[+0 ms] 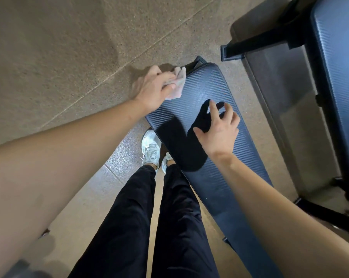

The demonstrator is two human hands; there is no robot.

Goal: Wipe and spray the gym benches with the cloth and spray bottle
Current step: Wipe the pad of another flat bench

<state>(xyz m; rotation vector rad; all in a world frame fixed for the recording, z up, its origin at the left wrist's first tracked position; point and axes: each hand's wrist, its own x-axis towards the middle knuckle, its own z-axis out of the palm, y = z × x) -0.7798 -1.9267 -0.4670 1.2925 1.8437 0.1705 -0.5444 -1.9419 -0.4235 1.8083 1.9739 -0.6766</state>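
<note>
A person is standing beside a blue bench, their left hand pressing a pale cloth onto its far left corner, fingers curling over the cloth and gripping it. Their right hand is hovering above the middle of the pad, fingers spread and holding nothing, casting a dark shadow. A second bench is standing to the right on the speckled floor.

I see only a fringe of the cloth; the left grip covers the rest; the table passes under the right forearm and off the bottom edge; I cannot tell whether the right grip touches it; the second bench is cropped at the right; one shoe is mostly hidden beneath the table; a grey blur sits bottom-left.
</note>
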